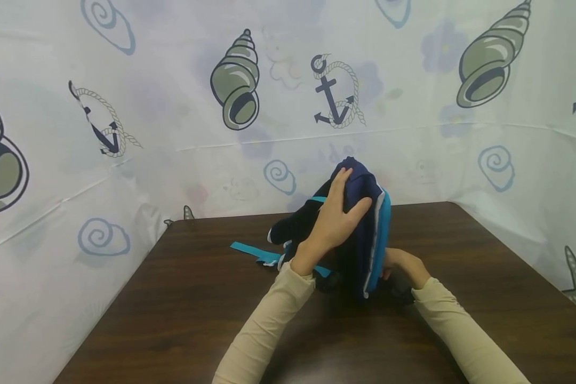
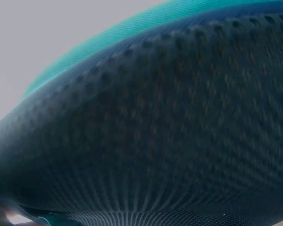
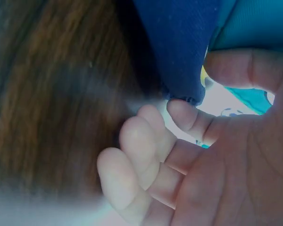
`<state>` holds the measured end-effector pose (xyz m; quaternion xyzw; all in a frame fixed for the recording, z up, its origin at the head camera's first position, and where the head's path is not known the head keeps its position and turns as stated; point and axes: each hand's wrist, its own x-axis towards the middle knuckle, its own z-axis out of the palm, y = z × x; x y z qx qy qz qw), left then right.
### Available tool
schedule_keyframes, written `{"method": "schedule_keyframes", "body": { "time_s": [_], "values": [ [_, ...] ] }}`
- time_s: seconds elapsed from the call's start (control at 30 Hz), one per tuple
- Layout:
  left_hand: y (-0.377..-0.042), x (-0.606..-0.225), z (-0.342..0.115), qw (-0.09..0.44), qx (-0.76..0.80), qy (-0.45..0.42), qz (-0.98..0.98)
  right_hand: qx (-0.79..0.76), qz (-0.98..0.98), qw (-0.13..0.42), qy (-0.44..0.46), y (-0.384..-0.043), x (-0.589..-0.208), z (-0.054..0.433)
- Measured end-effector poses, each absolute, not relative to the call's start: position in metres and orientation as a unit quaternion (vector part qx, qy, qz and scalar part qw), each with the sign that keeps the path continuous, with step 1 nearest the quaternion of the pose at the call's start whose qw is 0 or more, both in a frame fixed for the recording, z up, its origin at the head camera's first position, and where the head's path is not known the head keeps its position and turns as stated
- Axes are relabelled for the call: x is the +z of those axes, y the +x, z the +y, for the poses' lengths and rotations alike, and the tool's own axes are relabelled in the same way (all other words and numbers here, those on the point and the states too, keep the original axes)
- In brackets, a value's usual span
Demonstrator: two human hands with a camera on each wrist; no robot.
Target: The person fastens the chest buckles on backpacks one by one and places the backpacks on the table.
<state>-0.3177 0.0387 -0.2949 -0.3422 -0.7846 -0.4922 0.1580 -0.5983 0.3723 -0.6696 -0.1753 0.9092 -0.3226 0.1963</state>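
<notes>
A small backpack (image 1: 357,229) in navy and light blue, with a dark back and straps, stands tilted on the table. My left hand (image 1: 336,221) rests on its dark side, fingers straight and thumb spread apart. Dark mesh fabric (image 2: 151,117) with a teal edge fills the left wrist view, hiding that hand's fingers. Low at the bag's right side is my right hand (image 1: 403,265), partly hidden by the bag in the head view. In the right wrist view its thumb and index finger pinch a navy edge (image 3: 181,52), and the other fingers are curled.
A light blue webbing strap (image 1: 249,249) trails leftward from the bag over the dark brown wooden table (image 1: 197,320). White sheeting (image 1: 173,69) printed with shells and anchors hangs behind and along both sides.
</notes>
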Motion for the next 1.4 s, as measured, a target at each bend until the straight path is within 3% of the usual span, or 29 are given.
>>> {"method": "schedule_keyframes", "body": {
  "time_s": [0.4, 1.17, 1.4],
  "values": [
    [-0.318, -0.298, 0.037, 0.173, -0.503, -0.334, -0.779, -0.297, 0.927, 0.185, -0.138, -0.566, -0.631, 0.334],
    [-0.317, -0.303, 0.038, 0.196, -0.502, -0.326, -0.777, -0.277, 0.93, 0.178, -0.162, -0.601, -0.664, 0.34],
    [-0.315, -0.305, 0.038, 0.22, -0.492, -0.323, -0.778, -0.25, 0.934, 0.163, -0.196, -0.593, -0.653, 0.319]
  ]
}}
